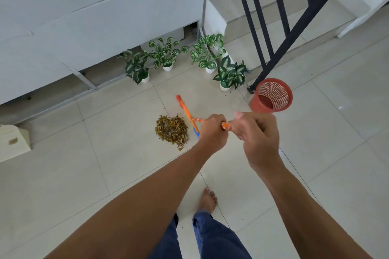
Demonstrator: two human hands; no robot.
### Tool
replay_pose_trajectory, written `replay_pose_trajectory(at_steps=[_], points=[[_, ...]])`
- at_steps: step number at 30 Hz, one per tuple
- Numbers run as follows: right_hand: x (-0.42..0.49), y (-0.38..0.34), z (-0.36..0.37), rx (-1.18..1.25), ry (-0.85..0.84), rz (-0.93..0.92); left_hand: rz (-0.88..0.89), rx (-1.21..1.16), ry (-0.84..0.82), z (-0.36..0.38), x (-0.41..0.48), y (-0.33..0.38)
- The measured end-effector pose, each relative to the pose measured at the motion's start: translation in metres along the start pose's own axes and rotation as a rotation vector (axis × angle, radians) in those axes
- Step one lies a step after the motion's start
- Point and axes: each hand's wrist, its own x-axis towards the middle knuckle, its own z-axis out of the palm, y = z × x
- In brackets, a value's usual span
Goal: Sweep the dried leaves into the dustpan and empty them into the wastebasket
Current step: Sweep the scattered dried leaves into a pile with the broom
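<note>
A pile of dried yellow-brown leaves (pixel 172 130) lies on the pale tiled floor. Just right of it stands an orange broom head (pixel 186 110) with a blue end, its orange patterned handle running back toward me. My left hand (pixel 213 131) grips the handle lower down. My right hand (pixel 257 133) grips it just behind, fingers curled round the handle. A red mesh wastebasket (pixel 271 96) stands upright to the right of the broom, beside the stair railing. No dustpan is visible.
Several potted green plants (pixel 166 53) in white pots line the wall behind the leaves. A black stair railing (pixel 271 52) rises at the right. A cream box (pixel 13 143) sits at the left edge. My bare foot (pixel 208 200) stands on the tiles below my hands.
</note>
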Motion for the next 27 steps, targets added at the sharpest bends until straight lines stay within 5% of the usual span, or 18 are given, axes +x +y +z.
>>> replay_pose_trajectory(at_steps=[4,8,17,27], points=[[-0.026,-0.004,0.014,-0.019,0.169,-0.006,0.213,0.124,-0.190,-0.006,-0.013,0.003],[-0.042,0.003,0.045,-0.046,0.245,0.043,0.184,-0.020,-0.379,-0.018,-0.025,-0.017],[-0.047,-0.018,0.063,0.120,0.415,0.083,0.259,0.340,-0.267,-0.025,-0.018,-0.045],[-0.094,-0.022,0.103,-0.054,0.546,0.092,0.336,0.262,-0.459,-0.026,-0.052,-0.066]])
